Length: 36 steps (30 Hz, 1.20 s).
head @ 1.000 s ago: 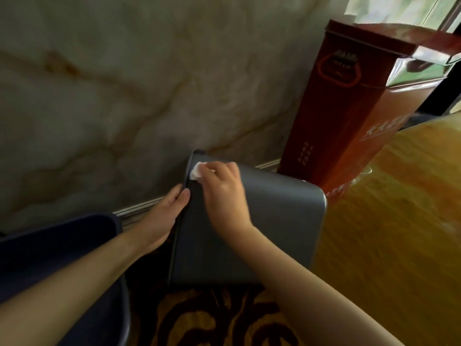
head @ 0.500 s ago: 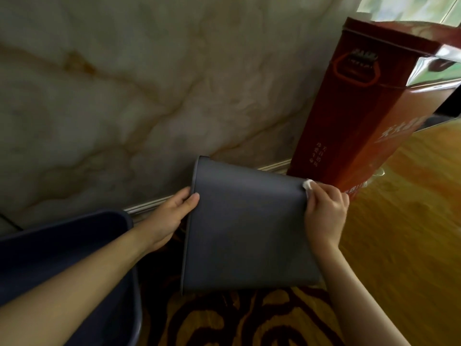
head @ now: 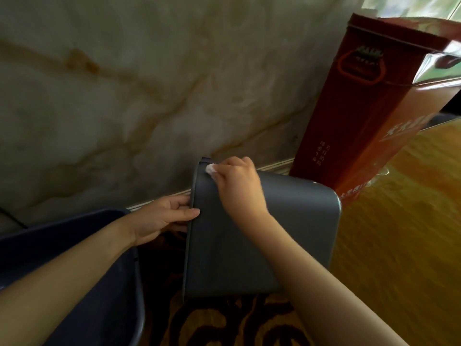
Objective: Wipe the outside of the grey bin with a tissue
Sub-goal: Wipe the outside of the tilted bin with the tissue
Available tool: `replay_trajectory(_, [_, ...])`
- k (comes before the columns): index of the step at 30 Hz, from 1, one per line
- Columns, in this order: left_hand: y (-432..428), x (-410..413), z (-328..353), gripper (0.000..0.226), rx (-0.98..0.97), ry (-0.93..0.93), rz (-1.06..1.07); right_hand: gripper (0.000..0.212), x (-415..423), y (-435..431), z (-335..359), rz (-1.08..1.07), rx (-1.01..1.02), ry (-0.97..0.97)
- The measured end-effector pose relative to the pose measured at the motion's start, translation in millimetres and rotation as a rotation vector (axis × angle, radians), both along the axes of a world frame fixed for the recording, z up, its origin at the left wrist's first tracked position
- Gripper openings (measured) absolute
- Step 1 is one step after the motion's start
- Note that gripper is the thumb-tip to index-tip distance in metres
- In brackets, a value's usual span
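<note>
While the grey bin lies tipped on its side on the floor by the marble wall, the left hand pinches its rim and the right hand presses a wadded tissue at the far rim corner. It looks light, stiff and smooth, so bracing at the rim should stop it sliding.

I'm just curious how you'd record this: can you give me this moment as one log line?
step: wiping bin side | right hand: presses tissue on grey bin near rim | left hand: grips rim | bin: tipped on its side
</note>
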<state>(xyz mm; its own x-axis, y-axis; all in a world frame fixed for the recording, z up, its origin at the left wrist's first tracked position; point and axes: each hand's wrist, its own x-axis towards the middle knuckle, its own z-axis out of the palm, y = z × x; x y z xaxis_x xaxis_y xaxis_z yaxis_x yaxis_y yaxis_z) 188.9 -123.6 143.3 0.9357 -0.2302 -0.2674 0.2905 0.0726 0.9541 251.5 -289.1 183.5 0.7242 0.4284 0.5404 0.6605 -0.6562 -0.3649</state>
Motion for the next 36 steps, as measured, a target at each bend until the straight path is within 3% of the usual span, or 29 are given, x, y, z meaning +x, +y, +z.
replay_trajectory(4, [8.1,0.6,2.8,0.046,0.025,0.1,-0.108,0.033,20.8,-62.0,-3.1,-0.221,-0.067,0.161])
replay_trajectory(6, [10.5,1.8,8.6,0.047,-0.07,0.151,-0.121,0.034,19.2,-85.7,-3.7,-0.259,-0.03,0.212])
replay_trajectory(9, [11.9,21.0,30.8,0.056,-0.306,0.286,0.169,0.016,-5.1,-88.8,-8.2,-0.283,-0.024,0.142])
replay_trajectory(12, [5.4,43.8,57.7,0.063,-0.248,0.351,0.381,0.01,-22.4,-91.1,-14.1,-0.288,0.005,0.071])
replay_trajectory(16, [-21.2,48.1,65.2,0.025,-0.15,0.387,0.393,0.01,-34.4,-100.7,-16.0,-0.273,0.031,0.109])
replay_trajectory(23, [-42.3,39.2,63.6,0.024,-0.136,0.382,0.462,0.008,-53.7,-105.4,-7.3,-0.279,0.031,0.13])
replay_trajectory(28, [-49.6,28.7,55.4,0.023,-0.249,0.272,0.499,0.005,-69.8,-43.8,6.8,-0.09,0.169,0.049])
replay_trajectory(31, [-46.4,19.8,47.8,0.027,-0.336,0.271,0.464,0.012,-74.5,-8.2,0.1,0.052,0.133,0.048])
replay_trajectory(36, [-31.4,9.1,35.5,0.028,-0.384,0.226,0.379,0.022,-76.6,-7.3,-24.8,0.093,0.085,0.015])
